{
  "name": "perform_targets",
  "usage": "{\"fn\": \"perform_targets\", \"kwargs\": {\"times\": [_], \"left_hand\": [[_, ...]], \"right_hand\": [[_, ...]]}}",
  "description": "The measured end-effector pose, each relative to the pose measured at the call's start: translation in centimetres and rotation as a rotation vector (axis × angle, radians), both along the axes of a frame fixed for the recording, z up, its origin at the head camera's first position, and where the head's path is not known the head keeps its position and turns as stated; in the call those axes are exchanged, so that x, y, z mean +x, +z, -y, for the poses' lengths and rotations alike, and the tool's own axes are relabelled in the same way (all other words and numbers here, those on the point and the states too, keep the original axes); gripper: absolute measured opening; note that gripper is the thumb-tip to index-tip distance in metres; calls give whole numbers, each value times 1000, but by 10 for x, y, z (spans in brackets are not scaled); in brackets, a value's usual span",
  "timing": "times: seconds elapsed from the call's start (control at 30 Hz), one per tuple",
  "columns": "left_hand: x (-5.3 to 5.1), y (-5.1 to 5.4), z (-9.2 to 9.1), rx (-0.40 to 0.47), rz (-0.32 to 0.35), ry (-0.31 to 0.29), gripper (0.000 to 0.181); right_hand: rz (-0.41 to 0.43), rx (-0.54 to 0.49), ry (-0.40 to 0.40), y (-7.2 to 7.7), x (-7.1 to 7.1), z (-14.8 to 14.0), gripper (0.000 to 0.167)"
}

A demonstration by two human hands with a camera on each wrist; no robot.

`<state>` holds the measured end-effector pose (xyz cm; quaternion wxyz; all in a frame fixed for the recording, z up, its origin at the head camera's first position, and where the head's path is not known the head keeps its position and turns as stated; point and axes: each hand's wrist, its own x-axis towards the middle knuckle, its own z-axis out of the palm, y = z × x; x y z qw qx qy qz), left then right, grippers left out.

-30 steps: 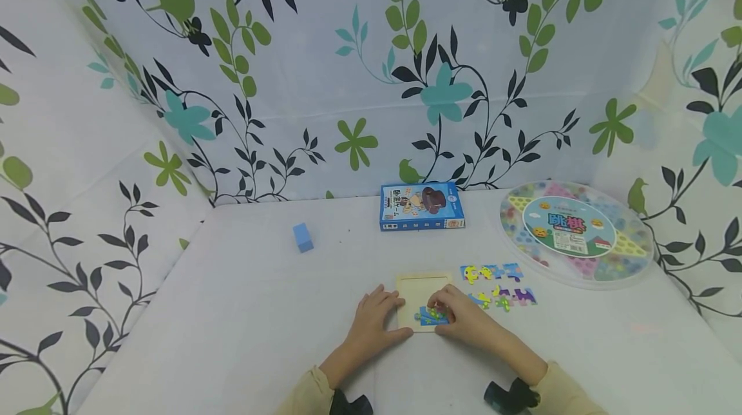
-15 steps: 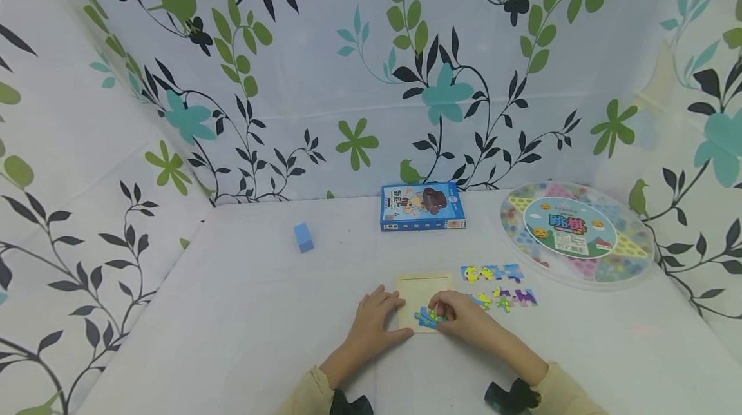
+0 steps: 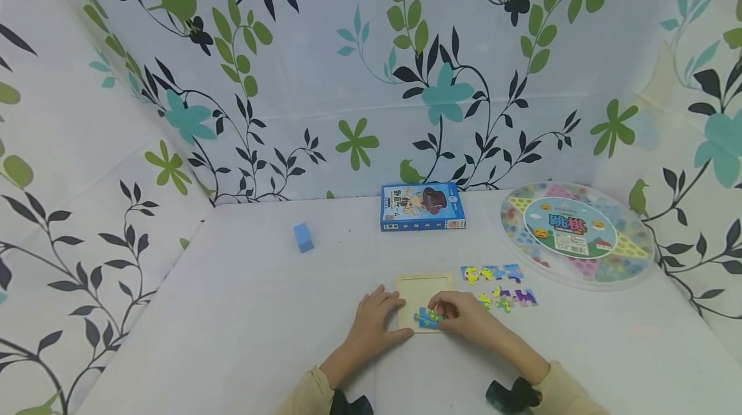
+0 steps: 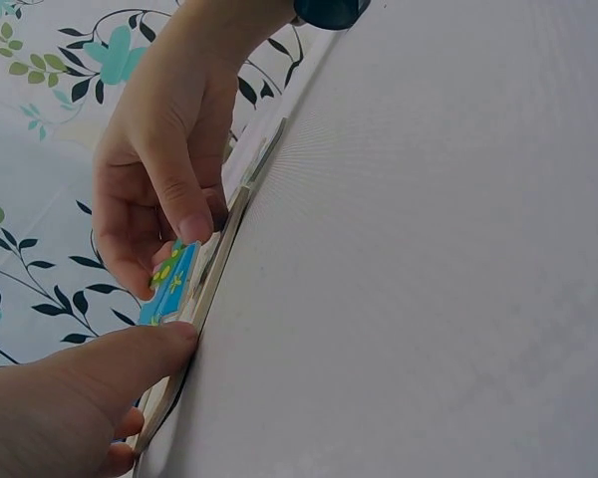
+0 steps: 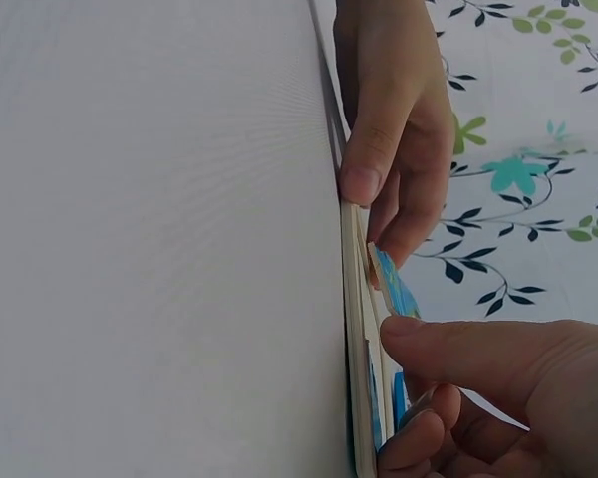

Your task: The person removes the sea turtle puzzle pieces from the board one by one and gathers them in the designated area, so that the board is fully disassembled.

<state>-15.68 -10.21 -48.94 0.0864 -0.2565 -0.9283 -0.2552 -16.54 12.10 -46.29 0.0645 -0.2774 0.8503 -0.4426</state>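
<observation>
A shallow wooden puzzle tray (image 3: 413, 296) lies on the white table. My left hand (image 3: 373, 321) rests at its left side, fingers spread along the edge and thumb at the near corner. My right hand (image 3: 464, 319) pinches a blue puzzle piece (image 3: 428, 319) with green and yellow marks over the tray's lower right part. In the left wrist view this puzzle piece (image 4: 177, 281) stands tilted above the tray rim, between thumb and fingers. The right wrist view shows the piece (image 5: 395, 281) raised at one end; more blue lies beneath, partly hidden by the fingers.
Loose puzzle pieces (image 3: 504, 272) lie in two rows right of the tray. Behind stands a blue box (image 3: 422, 207), with a round game board in clear packaging (image 3: 570, 234) at the back right. A small blue block (image 3: 303, 237) sits at the back left.
My right hand has shifted very slightly, and the blue piece in its fingers has turned a little over the tray. The left hand stays put.
</observation>
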Motion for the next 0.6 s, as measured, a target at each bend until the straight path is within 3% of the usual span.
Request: {"fn": "perform_targets", "kwargs": {"times": [0.27,0.6], "left_hand": [[0,0,0,-1,5,-3,50],[0,1,0,-14,2,2,50]], "right_hand": [[32,-7,19,4,-2,-5,24],[-29,-23,-22,11,-3,-26,22]]}}
